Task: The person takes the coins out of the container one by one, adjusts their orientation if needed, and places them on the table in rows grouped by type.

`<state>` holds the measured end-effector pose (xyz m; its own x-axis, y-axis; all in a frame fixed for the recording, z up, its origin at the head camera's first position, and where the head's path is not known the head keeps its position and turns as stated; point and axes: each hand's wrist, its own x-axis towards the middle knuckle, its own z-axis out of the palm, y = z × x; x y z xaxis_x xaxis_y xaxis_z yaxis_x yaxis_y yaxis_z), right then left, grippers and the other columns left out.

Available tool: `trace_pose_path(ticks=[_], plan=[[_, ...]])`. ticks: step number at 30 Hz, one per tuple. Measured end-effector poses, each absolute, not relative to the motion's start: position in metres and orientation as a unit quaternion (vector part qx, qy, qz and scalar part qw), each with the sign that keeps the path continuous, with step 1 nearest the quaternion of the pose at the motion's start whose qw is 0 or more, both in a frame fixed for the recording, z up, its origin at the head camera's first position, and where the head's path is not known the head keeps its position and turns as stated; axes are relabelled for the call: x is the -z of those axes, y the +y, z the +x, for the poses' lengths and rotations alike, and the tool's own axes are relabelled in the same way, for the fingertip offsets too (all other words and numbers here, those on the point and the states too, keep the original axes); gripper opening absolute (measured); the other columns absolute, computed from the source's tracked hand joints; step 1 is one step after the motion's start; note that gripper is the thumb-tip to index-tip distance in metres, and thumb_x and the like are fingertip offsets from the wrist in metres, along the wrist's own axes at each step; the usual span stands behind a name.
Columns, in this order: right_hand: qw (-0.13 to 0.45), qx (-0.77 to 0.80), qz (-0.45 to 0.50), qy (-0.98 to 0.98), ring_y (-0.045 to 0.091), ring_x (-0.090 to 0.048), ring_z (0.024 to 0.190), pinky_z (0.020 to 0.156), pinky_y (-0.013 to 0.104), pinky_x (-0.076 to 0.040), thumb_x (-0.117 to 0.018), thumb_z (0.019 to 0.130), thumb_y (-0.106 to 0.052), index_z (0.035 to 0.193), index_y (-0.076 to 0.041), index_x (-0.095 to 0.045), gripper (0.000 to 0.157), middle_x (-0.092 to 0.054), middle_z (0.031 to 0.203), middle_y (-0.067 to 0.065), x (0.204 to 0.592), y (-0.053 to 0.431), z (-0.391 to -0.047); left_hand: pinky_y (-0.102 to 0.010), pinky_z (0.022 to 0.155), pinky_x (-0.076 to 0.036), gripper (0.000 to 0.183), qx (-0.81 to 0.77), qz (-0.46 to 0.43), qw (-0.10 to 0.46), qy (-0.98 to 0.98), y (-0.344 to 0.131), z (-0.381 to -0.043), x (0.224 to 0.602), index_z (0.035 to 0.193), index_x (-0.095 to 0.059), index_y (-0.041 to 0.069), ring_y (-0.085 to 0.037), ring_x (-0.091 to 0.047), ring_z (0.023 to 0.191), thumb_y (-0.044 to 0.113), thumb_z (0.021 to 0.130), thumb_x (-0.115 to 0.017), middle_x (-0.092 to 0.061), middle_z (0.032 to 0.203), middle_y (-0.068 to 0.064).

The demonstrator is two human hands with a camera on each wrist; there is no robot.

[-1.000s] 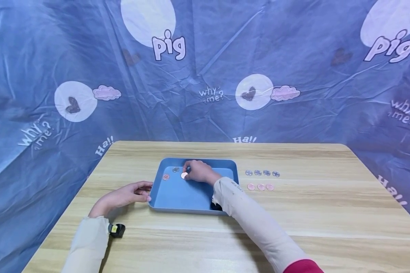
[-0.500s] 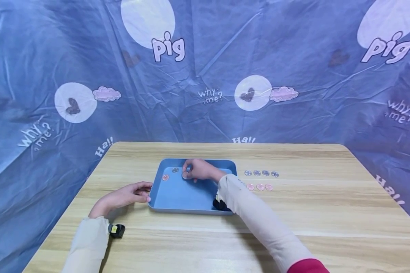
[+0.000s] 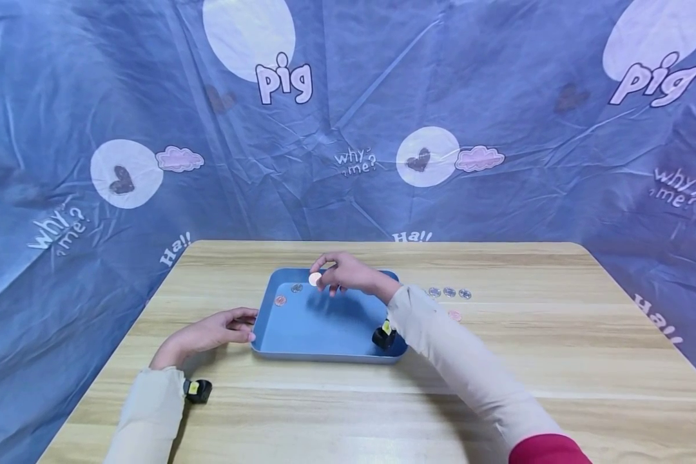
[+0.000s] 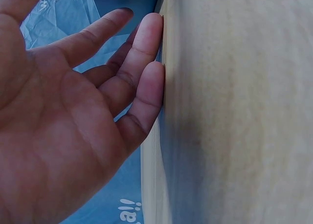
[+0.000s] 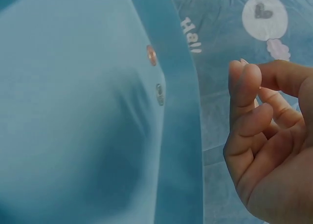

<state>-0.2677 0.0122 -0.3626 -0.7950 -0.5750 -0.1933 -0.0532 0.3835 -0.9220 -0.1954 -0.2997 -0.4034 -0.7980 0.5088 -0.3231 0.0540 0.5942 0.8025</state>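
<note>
A shallow blue tray (image 3: 319, 338) lies on the table. Inside it, near the back left corner, are a copper-coloured coin (image 3: 280, 300) and a silver coin (image 3: 297, 288). Above the tray's back part my right hand (image 3: 352, 274) pinches a bright coin (image 3: 315, 279) between thumb and forefinger; in the right wrist view the fingers (image 5: 250, 82) hide nearly all of that coin. My left hand (image 3: 213, 332) lies at the tray's left side, its loosely bent fingertips at the outer wall. The left wrist view shows the left palm (image 4: 63, 121) turned to the camera, holding nothing.
Right of the tray, several silver coins (image 3: 449, 292) lie in a row on the wooden table (image 3: 557, 335). A copper-coloured coin (image 3: 455, 316) shows nearer, beside the right sleeve (image 3: 458, 354), which covers part of that area. A blue printed cloth (image 3: 348, 206) hangs behind.
My right hand has lifted the pinched coin from the tray floor and drawn slightly back and up. Its sleeve now covers more of the coins on the right. The left hand stays still.
</note>
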Motion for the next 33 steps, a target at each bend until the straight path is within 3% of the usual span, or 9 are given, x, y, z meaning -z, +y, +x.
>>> trace_pose_path(ticks=[6,21,33], plan=[[0.243,0.531,-0.194,0.788,0.018,-0.056,0.06,0.053,0.026,-0.038,-0.056,0.09,-0.006,0.126,-0.002,-0.056,0.036,-0.066,0.103,0.028,0.357,0.029,-0.263,-0.032,0.095,-0.046,0.072,-0.418,0.166,0.272,0.851,-0.299,-0.196,0.403,0.145,-0.032,-0.009,-0.03,-0.053,0.118,0.03,0.093,-0.064,-0.047,0.138,-0.025],[0.202,0.538,-0.172,0.8,0.013,-0.053,0.055,0.049,0.022,-0.037,-0.054,0.09,-0.004,0.123,0.0,-0.054,0.034,-0.066,0.08,0.008,0.35,0.107,-0.259,-0.033,0.095,-0.046,0.072,-0.423,0.168,0.279,0.846,-0.299,-0.193,0.401,0.147,-0.03,-0.007,-0.031,-0.053,0.12,0.03,0.095,-0.062,-0.044,0.141,-0.026],[0.2,0.538,-0.138,0.807,0.011,-0.052,0.057,0.049,0.021,-0.037,-0.056,0.091,-0.005,0.125,0.004,-0.05,0.036,-0.065,0.08,0.005,0.358,0.169,-0.243,-0.023,0.091,-0.046,0.071,-0.422,0.18,0.276,0.845,-0.301,-0.194,0.404,0.145,-0.032,-0.008,-0.025,-0.054,0.117,0.029,0.094,-0.063,-0.044,0.141,-0.028]])
